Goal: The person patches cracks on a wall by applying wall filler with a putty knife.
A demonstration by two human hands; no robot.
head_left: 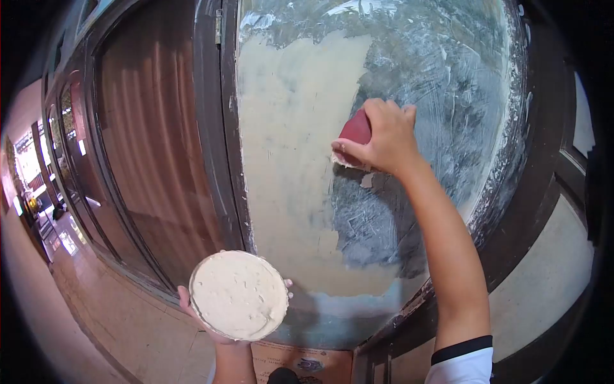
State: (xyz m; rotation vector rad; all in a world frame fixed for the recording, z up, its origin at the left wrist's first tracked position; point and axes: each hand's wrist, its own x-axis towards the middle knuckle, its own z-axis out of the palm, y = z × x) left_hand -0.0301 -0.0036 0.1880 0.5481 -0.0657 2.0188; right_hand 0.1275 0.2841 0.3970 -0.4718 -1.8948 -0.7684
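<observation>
My left hand holds a round tub from beneath, its fingers wrapped around the sides. Cream-coloured putty fills the tub close to the rim. Up against the panel, my right hand grips a dark red putty spreader between thumb and fingers. Putty clings along the spreader's lower edge, which appears to touch the panel. A smooth cream coat covers the panel's left part and a strip lower down. The grey, streaked surface shows on the right and at the top.
A dark wooden frame with a hinge borders the panel on the left. Beyond it is a glazed door with a brown curtain. Dark wood with pale panels stands at right. Printed cardboard lies on the tiled floor.
</observation>
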